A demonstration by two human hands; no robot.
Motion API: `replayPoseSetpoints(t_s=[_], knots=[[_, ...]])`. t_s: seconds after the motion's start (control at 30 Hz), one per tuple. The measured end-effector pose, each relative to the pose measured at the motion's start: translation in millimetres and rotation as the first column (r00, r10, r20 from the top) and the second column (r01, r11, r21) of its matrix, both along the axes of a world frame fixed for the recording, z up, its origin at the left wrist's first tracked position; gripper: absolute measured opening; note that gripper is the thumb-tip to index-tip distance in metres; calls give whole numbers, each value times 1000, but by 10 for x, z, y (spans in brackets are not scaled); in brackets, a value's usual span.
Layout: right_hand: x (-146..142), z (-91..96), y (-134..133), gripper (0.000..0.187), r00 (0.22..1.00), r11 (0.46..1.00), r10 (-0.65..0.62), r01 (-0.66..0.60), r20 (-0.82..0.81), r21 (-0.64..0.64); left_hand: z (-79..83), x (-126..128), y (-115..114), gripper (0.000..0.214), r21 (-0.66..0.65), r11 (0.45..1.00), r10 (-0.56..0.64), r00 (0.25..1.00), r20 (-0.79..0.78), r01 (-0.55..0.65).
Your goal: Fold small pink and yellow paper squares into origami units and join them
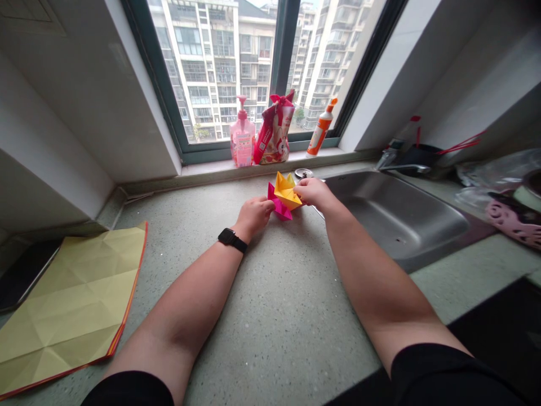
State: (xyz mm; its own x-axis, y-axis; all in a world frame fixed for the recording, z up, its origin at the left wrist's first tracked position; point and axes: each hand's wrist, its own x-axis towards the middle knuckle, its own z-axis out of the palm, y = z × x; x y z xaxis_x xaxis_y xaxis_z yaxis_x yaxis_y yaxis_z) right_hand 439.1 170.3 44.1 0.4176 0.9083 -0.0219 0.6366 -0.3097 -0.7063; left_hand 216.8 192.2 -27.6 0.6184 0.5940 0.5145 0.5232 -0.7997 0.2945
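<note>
Near the back of the countertop, a yellow folded-paper boat (286, 194) rests against a magenta folded-paper piece (282, 211), which shows below it and to its left. My left hand (255, 215), with a black watch on the wrist, pinches the left side of the magenta piece. From the other side, my right hand (313, 192) has its fingers closed on the right edge of the yellow boat. The undersides of both paper pieces are hidden, and I cannot tell whether they are joined.
A steel sink (393, 208) lies to the right. A pink pump bottle (243, 138), a red bag (276, 129) and an orange-white bottle (320, 132) line the windowsill. Creased yellow paper sheets (80, 299) lie at the left. A pink basket (513, 220) stands far right.
</note>
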Motion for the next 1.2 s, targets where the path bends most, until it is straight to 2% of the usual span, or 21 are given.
replayPoseSetpoints(t_s=[0.47,0.7,0.93,1.0,1.07,1.13,1.2], knots=[[-93,40,-37,6,989,996,87,-87,116,-1,4,7,1,20,-7,1000,-9,1000,17,9],[-206,92,-124,16,917,986,142,-165,372,32,-4,5,-1,19,-18,1000,-12,999,43,12],[-246,92,-134,16,893,985,146,-171,426,21,-9,18,2,15,-23,999,-31,997,67,33],[-226,85,-113,14,911,987,127,-155,391,41,-17,26,10,16,-23,999,-35,997,71,37],[-195,83,-89,10,954,988,102,-131,282,84,-29,32,20,16,-21,999,-35,997,75,36],[-164,99,-76,7,993,984,92,-101,71,146,-41,34,28,15,-20,999,-29,996,79,31],[-140,137,-86,9,973,973,128,-85,-193,216,-51,31,33,14,-19,1000,-23,996,82,25]])
